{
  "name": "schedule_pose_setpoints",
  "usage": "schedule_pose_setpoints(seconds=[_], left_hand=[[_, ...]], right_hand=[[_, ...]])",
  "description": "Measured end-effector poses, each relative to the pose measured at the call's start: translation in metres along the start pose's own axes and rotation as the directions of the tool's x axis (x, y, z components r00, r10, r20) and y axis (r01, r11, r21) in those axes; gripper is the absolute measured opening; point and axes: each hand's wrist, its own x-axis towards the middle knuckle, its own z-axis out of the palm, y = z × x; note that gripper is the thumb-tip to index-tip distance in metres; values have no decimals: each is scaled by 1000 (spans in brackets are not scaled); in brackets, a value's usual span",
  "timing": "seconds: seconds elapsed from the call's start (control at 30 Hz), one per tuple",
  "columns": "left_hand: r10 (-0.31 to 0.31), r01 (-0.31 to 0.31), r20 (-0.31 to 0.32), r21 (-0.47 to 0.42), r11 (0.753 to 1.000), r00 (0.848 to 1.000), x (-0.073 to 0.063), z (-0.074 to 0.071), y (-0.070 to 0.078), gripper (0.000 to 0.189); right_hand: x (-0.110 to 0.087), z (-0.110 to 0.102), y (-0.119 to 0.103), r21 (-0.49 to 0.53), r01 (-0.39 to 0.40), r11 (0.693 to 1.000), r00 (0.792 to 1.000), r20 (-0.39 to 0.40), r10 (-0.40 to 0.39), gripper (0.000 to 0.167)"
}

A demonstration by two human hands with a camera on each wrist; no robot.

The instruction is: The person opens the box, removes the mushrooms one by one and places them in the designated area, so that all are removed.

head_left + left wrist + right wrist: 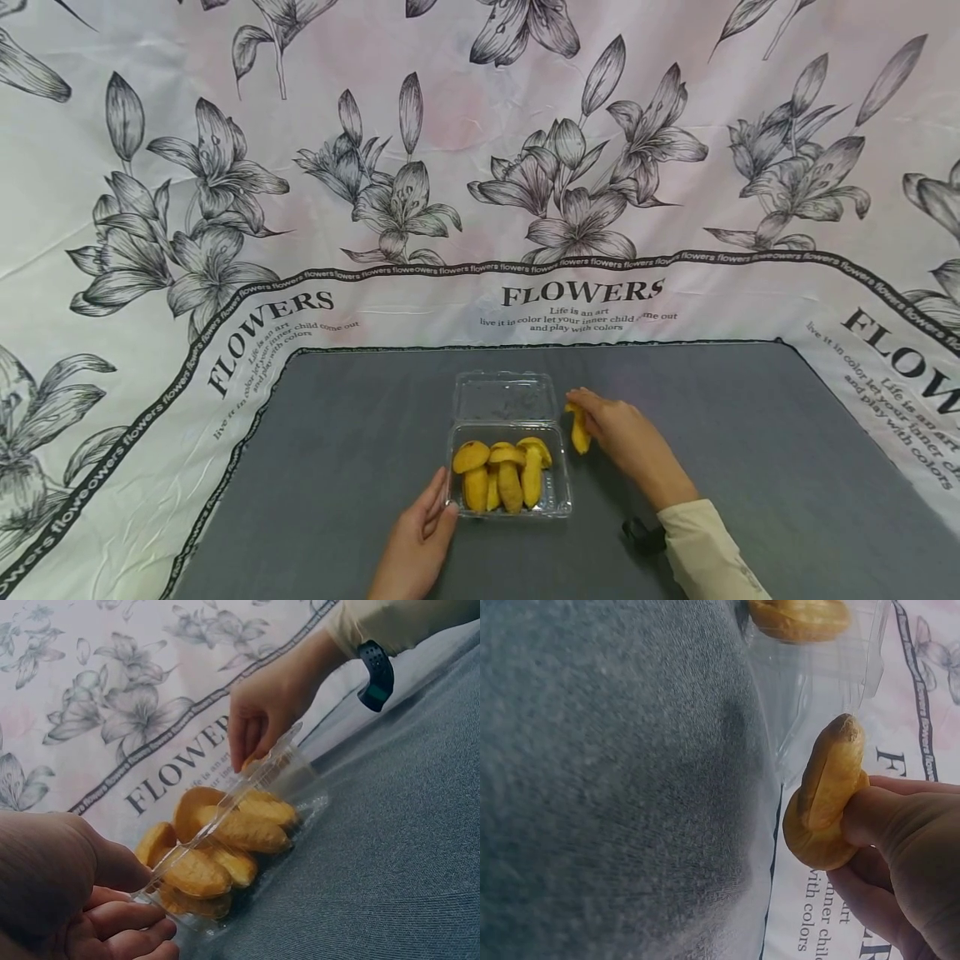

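Grey tabletop [330, 500]; held mushroom [829, 780] clearest from right wrist.

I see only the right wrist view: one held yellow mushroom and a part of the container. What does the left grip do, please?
Observer: The left grip holds the clear plastic clamshell near its near left corner.
Operator: Thank you. What lies inside it?
Observer: Several yellow mushrooms, side by side, with their stems toward the person.
Operator: Last question: does the person wear any accessory?
Observer: Yes, a dark wristband, close to the pale right sleeve.
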Motion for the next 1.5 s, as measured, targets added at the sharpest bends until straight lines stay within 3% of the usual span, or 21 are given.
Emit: schedule_pose_setpoints(seconds=[0.5, 0.67, 1.03, 1.23, 1.5], left_hand=[[13, -13, -2, 3, 1000, 1000, 0, -1, -1, 65], [37, -37, -1, -6, 999, 999, -2, -2, -3, 64], [24, -24, 2, -5, 1000, 1000, 0, -2, -2, 65], [8, -8, 7, 1, 1000, 1000, 1, -3, -2, 66], [25, -25, 11, 5, 1000, 1000, 0, -3, -3, 66]], right_hand=[[10, 1, 8, 6, 13, 1000, 999, 34, -13, 32], [10, 3, 11, 6, 17, 1000, 998, 55, -18, 31], [9, 0, 8, 2, 27, 1000, 998, 52, -27, 28], [8, -1, 9, 7, 16, 1000, 996, 88, -17, 30], [4, -2, 10, 32, 35, 999, 995, 97, -37, 33]])
